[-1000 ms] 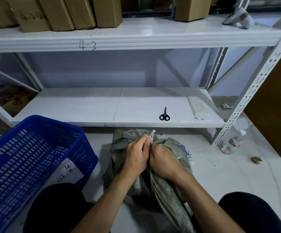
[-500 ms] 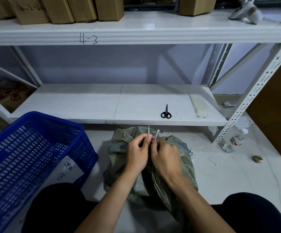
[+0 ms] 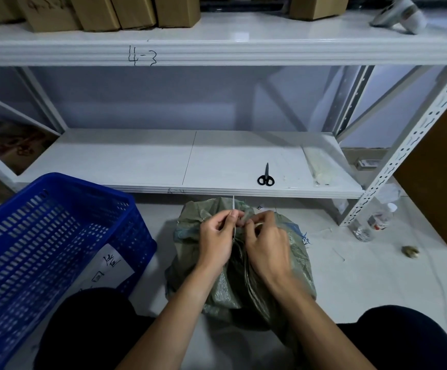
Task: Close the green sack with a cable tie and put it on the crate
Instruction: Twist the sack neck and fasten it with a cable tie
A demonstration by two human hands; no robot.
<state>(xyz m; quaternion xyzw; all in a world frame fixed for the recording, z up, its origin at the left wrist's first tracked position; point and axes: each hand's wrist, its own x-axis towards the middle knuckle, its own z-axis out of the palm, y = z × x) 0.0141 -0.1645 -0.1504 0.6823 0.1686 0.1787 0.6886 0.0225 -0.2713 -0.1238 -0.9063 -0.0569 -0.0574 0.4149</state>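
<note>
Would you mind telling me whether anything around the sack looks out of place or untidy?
Yes, some floor litter to the right of the green sack: a clear plastic bottle lies tipped beside the shelf upright, a small crumpled scrap sits further right, and a loose white strip lies between.

Both forearms reached forward, hands close together, knuckles up. Left hand (image 3: 217,236) pinched thumb to forefinger; right hand (image 3: 266,243) curled, fingertips tucked toward the left.
</note>
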